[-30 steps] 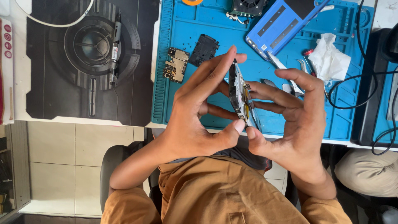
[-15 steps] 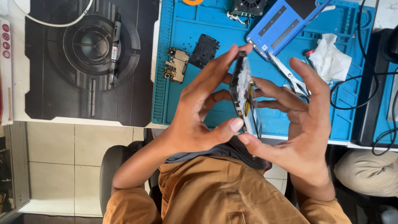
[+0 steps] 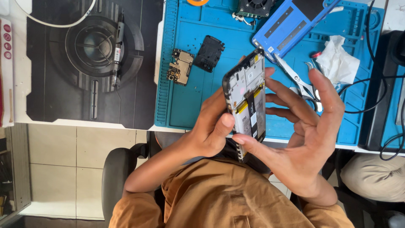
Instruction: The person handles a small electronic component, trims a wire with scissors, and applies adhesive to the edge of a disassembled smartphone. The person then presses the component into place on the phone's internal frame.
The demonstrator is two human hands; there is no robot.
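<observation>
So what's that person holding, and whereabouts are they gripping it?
An opened phone, back cover off. The left hand pinches its lower long edge, thumb on the insides; the right hand has its thumb at the bottom end.

small white label [image 3: 249, 76] on the opened phone's upper half, white-and-grey label [image 3: 253, 120] on its battery, white strip with red round stickers [image 3: 7, 42] at far left

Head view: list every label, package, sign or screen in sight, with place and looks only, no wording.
Battery label: on the opened phone held by left hand and right hand; black strip with white stickers.
Pen label: on the dark pen on the black mat; small white band.
Strip: far left edge; white with red round marks.
</observation>
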